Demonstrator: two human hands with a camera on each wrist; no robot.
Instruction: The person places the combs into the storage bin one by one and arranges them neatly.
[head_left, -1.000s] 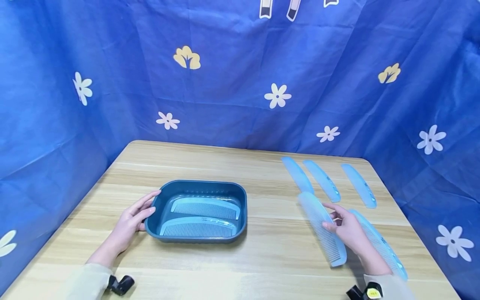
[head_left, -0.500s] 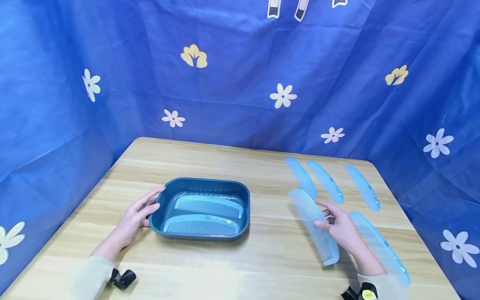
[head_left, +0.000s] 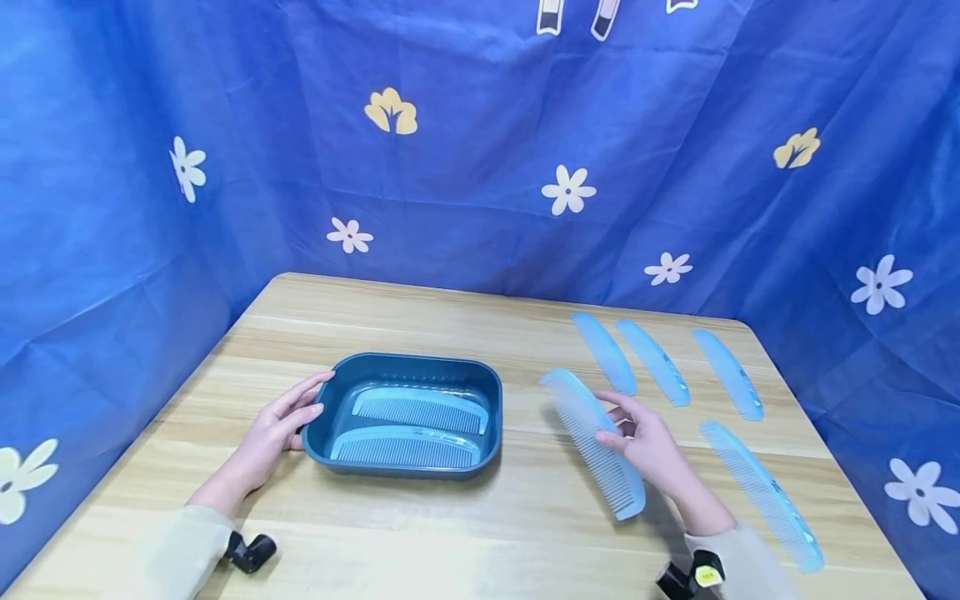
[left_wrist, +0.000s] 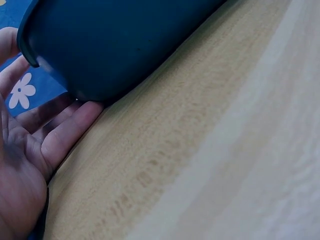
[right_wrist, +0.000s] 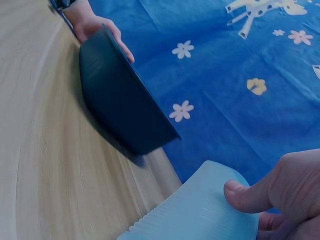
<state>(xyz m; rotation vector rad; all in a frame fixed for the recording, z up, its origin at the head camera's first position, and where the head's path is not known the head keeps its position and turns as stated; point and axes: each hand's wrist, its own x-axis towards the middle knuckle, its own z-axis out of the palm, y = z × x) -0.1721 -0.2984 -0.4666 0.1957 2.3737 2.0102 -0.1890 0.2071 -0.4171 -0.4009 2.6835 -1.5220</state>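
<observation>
My left hand (head_left: pixel 273 433) holds the left end of a dark teal plastic basin (head_left: pixel 405 472). In the left wrist view, its upper fingers reach the rim and the lower ones touch the wall near the base. Two light-blue combs, the far comb (head_left: pixel 423 405) and the near comb (head_left: pixel 405 443), lie side by side inside, teeth toward me. My right hand (head_left: pixel 648 442) pinches another light-blue comb (head_left: pixel 592 437) by its spine, tilted over the table to the right of the basin. The right thumb (right_wrist: pixel 245 196) presses on its face; the other fingers are partly hidden.
Several more combs lie on the right of the wooden table (head_left: pixel 450 542): a comb (head_left: pixel 603 352), a second comb (head_left: pixel 654 362) and a third comb (head_left: pixel 727 372) at the back, plus a comb (head_left: pixel 761 496) near the right edge. A blue patterned cloth (head_left: pixel 480 167) surrounds the table.
My right hand has carried its comb leftward toward the basin, away from the comb near the right edge. The left hand keeps its hold on the basin; the view has shifted slightly.
</observation>
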